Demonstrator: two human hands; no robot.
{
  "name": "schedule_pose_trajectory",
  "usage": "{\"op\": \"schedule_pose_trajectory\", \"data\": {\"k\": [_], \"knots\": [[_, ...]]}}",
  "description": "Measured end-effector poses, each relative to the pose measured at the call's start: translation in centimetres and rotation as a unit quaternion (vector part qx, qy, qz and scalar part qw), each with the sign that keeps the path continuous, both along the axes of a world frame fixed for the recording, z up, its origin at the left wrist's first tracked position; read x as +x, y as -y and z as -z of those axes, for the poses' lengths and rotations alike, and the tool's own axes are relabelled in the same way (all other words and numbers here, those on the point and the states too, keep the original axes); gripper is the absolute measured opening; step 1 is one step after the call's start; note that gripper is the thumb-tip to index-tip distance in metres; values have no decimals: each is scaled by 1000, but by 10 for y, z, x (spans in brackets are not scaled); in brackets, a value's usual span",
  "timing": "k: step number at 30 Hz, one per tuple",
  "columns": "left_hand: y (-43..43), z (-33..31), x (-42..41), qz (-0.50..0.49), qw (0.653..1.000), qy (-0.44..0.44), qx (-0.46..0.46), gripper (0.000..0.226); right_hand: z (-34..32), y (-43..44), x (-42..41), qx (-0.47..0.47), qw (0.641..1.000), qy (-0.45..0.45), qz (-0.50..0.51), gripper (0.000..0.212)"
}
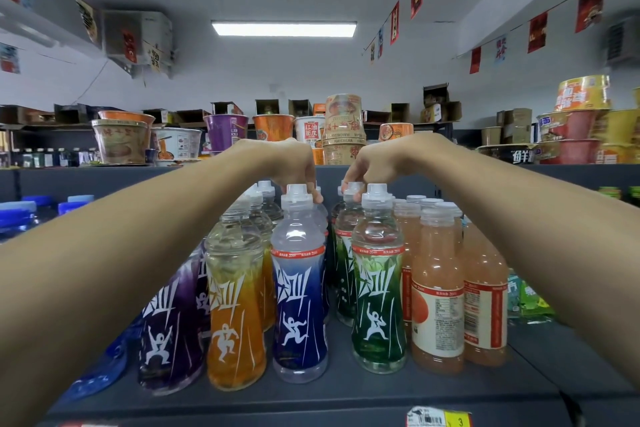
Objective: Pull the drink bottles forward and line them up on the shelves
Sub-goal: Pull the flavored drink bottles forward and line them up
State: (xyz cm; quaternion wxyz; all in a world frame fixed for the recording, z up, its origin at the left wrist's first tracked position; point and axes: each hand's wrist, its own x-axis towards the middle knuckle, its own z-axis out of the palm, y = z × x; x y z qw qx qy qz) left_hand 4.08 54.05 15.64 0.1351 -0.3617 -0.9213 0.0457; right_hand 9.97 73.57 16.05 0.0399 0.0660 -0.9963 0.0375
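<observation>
Pull step: left hand (294, 163) pinches the blue bottle (299, 288), right hand (374, 163) the rear green bottle (342, 253), by their caps — next, draw both forward evenly.

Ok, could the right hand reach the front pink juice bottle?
Probably yes: the cap of the pink juice bottle stands uncovered near the right hand, though its fingers must release a green bottle.

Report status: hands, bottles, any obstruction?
Left hand gripping front blue bottle cap. Right hand gripping second green bottle cap. Its path forward blocked by front green bottle.
</observation>
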Motion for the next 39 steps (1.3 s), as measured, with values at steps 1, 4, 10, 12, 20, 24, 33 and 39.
{"op": "schedule_pose_trajectory", "data": {"k": [1,4,10,12,20,24,33,39], "knots": [[0,0,1,1,1000,2,2,58,0,0,1,-2,1000,1,-3,30],[0,0,1,5,1000,3,6,55,1,-1,2,-9,1000,7,-13,31],[1,3,2,7,1000,-1,10,58,4,-1,5,4,1000,-5,-25,32],[2,4,4,7,1000,-3,5,59,5,-1,7,6,1000,-8,-26,34],[6,9,27,-37,992,-1,117,77,5,-2,28,-111,984,-131,41,36],[14,17,46,82,952,-72,284,68,23,12,49,-90,941,-323,32,57],[7,71,82,98,936,-134,312,52,81,41,69,-63,937,-343,6,47],[0,74,92,76,915,-161,362,53,79,50,71,-52,933,-355,-8,48]]}}
